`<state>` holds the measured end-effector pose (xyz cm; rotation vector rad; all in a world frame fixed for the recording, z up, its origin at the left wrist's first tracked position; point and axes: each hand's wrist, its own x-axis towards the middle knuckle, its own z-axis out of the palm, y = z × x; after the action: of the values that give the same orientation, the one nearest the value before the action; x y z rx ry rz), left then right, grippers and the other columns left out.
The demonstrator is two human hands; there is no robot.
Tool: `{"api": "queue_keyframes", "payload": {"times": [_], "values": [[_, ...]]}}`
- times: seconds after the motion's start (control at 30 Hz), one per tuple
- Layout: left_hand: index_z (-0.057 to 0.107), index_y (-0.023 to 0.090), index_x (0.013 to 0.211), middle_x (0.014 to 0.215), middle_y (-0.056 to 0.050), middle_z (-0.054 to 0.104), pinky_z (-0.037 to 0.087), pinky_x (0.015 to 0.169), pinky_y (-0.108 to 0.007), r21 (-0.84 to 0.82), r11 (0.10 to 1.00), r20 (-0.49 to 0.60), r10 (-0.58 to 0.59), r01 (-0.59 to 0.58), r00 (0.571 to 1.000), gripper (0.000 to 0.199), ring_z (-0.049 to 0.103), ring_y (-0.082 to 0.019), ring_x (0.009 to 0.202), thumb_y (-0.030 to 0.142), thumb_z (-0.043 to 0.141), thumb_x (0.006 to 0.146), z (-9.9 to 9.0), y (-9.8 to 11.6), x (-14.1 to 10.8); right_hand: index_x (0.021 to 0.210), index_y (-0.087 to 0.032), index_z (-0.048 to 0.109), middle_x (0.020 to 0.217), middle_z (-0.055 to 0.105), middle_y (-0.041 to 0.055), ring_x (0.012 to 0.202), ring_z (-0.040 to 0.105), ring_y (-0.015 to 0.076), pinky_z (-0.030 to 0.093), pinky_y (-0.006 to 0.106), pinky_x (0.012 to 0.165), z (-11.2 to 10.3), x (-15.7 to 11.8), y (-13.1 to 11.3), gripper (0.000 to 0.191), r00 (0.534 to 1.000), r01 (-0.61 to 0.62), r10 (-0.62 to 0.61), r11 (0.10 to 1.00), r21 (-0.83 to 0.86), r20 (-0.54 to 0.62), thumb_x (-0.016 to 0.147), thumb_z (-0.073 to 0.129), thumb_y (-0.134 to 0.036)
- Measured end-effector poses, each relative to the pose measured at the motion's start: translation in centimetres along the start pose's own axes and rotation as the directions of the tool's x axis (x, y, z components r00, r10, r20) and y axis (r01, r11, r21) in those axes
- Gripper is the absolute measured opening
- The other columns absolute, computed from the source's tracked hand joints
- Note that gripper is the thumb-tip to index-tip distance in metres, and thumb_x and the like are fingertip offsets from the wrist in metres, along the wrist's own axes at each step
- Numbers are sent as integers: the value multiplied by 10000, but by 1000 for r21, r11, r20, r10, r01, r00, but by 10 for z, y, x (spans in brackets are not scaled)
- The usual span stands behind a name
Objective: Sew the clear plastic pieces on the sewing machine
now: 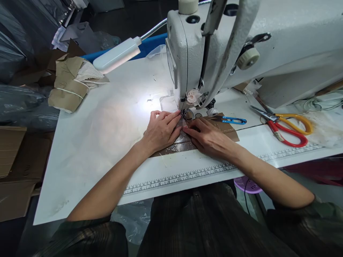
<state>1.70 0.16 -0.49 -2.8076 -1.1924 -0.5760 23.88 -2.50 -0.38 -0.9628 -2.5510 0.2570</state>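
Under the needle area of a white sewing machine (178, 46) lies a brown, partly shiny piece (182, 146), flat on the table. My left hand (162, 132) rests on its left part, fingers stretched out toward the presser foot. My right hand (205, 134) is just right of the needle, its thumb and index finger pinched together at thin, clear material that is hard to make out. The fingertips of both hands are close together, a small gap apart. The needle tip is hidden among the metal parts.
Blue thread snips (234, 120) lie right of my right hand, with red-handled (288, 135) and yellow-handled scissors (297, 121) farther right. A lamp (118, 55) hangs over the back left, near a wrapped cloth bundle (71, 84). A ruler strip (171, 181) edges the table.
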Motion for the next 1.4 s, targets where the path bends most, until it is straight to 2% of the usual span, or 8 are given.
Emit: {"api": "queue_keyframes", "payload": {"times": [0.43, 0.7, 1.17, 1.3, 1.4], "values": [[641, 231, 1246, 1354, -88, 647, 371, 1001, -557, 6, 1000, -61, 14, -14, 998, 304, 623, -282, 1095, 277, 500, 981, 4, 0, -2, 1204, -176, 630, 1031, 580, 133, 1010, 552, 267, 553, 488, 912, 3, 0, 1, 328, 998, -13, 17, 998, 60, -64, 939, 445, -122], [645, 191, 1237, 1358, -109, 642, 343, 1017, -549, 42, 999, -44, 21, -20, 999, 310, 626, -283, 1076, 295, 481, 995, 3, 2, -2, 1168, -194, 656, 1033, 591, 120, 1015, 578, 250, 565, 460, 919, 5, 1, 2, 314, 993, -21, 32, 995, 98, -110, 942, 451, -122], [631, 245, 1247, 1337, -88, 659, 262, 1079, -585, -2, 1000, -51, -9, 9, 999, 298, 608, -283, 1145, 292, 479, 996, 4, 3, -3, 1103, -181, 707, 1009, 606, 107, 972, 606, 228, 564, 445, 940, 5, 1, 1, 306, 987, -47, 68, 989, 143, -145, 936, 455, -135], [625, 218, 1253, 1340, -99, 655, 269, 1074, -581, 26, 1000, -63, 5, -3, 998, 302, 611, -285, 1143, 295, 474, 1003, 4, 4, -3, 1114, -174, 709, 1012, 609, 111, 968, 604, 230, 563, 440, 934, 7, 1, 1, 318, 985, -58, 82, 987, 152, -153, 925, 457, -128], [630, 175, 1232, 1310, -120, 670, 331, 1021, -539, 65, 998, -112, -5, 12, 994, 294, 635, -276, 1094, 289, 489, 1000, 2, 6, -3, 1106, -178, 719, 1004, 610, 109, 968, 605, 232, 556, 435, 934, 8, 1, 2, 321, 983, -74, 99, 985, 157, -156, 917, 463, -135]]}}
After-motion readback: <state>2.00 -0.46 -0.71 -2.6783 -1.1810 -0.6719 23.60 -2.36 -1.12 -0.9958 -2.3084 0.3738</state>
